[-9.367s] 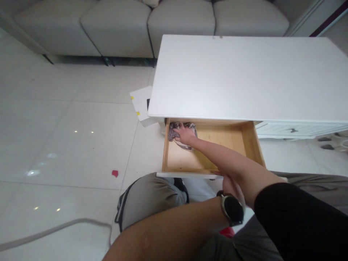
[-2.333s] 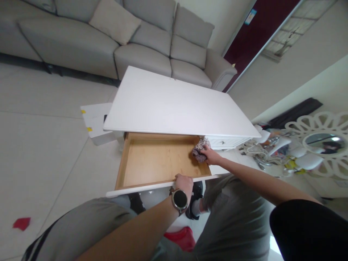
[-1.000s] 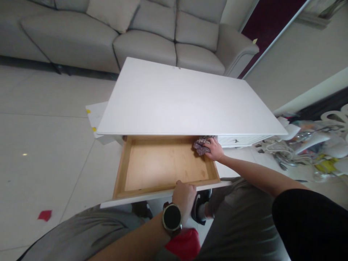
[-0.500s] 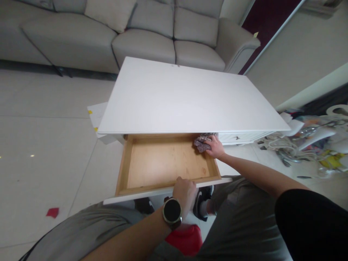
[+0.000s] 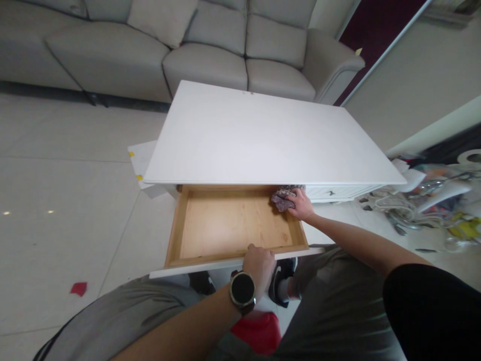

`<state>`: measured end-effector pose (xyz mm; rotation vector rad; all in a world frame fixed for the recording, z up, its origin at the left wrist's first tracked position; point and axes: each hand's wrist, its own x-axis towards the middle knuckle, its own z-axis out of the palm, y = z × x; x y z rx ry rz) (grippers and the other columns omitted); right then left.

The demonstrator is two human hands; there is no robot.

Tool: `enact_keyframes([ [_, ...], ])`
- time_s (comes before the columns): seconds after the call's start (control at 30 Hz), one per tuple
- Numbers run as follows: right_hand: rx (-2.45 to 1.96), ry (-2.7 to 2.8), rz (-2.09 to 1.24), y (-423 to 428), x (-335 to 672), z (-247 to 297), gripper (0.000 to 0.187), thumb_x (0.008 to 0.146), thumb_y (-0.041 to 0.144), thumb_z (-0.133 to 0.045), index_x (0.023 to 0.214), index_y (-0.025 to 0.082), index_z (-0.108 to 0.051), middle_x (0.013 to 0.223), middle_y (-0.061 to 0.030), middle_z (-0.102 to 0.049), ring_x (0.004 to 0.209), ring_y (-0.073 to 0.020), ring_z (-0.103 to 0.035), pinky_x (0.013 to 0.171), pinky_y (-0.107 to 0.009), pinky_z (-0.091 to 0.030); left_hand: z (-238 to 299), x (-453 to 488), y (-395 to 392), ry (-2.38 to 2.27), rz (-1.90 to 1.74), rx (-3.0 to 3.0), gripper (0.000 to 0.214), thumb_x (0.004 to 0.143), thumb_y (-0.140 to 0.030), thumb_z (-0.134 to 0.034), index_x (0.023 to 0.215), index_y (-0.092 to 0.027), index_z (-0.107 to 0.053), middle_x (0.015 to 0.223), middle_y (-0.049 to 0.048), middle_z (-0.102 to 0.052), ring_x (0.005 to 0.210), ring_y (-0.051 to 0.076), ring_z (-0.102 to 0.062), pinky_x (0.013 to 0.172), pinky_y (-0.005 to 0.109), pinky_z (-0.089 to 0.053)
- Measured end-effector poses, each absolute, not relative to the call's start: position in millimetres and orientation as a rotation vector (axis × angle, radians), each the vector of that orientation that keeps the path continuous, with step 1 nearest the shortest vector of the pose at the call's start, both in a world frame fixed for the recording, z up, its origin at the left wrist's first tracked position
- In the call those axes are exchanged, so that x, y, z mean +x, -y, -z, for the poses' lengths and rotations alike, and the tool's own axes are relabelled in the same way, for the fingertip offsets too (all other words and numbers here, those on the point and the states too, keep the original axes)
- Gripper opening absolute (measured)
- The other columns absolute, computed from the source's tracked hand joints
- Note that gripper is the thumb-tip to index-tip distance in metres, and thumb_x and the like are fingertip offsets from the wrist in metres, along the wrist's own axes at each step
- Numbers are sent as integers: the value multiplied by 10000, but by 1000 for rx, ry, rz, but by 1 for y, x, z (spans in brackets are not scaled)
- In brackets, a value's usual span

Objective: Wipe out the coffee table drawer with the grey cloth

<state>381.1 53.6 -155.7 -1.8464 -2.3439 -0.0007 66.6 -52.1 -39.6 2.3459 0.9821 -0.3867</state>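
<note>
The right hand (image 5: 299, 204) closes partly around the bunched cloth (image 5: 281, 199), at the back right corner of the drawer (image 5: 218, 225), whose long axis runs leftward. The left hand (image 5: 259, 263), farther from the cloth, grips the drawer's front.

Sofa (image 5: 206, 67) behind table (image 5: 270, 135); cloth (image 5: 280, 200) at right rear of drawer (image 5: 225, 220).

hands (image 5: 259, 264): 2
cloth (image 5: 281, 200): 1
pulled-out drawer (image 5: 225, 223): 1
drawer knob (image 5: 331, 193): 1 visible
table (image 5: 270, 138): 1
wristwatch (image 5: 242, 289): 1
shoes (image 5: 277, 288): 2
sofa pillow (image 5: 162, 21): 1
red floor scrap (image 5: 78, 289): 1
yellow patches (image 5: 139, 177): 2
</note>
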Motion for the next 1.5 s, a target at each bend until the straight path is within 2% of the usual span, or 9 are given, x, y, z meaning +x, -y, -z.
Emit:
enact_keyframes([
  [0.7, -1834, 2328, 0, -53, 380, 155, 419, 769, 329, -657, 1165, 239, -763, 1234, -117, -483, 1151, -326, -462, 980, -470, -464, 44, 66, 54, -994, 370, 2400, 256, 971, -123, -507, 1058, -125, -748, 844, 148, -745, 894, 228, -725, 876, 391, -501],
  [1.1, -1833, 2317, 15, -53, 381, 158, 404, 758, 322, -663, 1142, 249, -767, 1241, -110, -485, 1146, -320, -455, 980, -467, -465, 39, 66, 52, -978, 391, 2358, 291, 982, -103, -468, 1084, -107, -740, 933, 169, -769, 974, 265, -739, 924, 436, -514],
  [1.3, -1833, 2318, 15, -53, 381, 158, 407, 756, 323, -658, 1140, 247, -767, 1243, -111, -480, 1150, -319, -456, 989, -466, -463, 43, 66, 54, -997, 371, 2414, 227, 960, -139, -537, 1069, -124, -736, 847, 150, -748, 891, 232, -729, 894, 399, -502],
  [1.5, -1864, 2314, -25, -53, 380, 157, 429, 761, 332, -656, 1168, 255, -766, 1260, -111, -484, 1172, -328, -445, 1017, -486, -446, 44, 65, 53, -983, 357, 2408, 215, 967, -156, -538, 1039, -129, -740, 838, 148, -740, 867, 235, -723, 874, 398, -493],
])
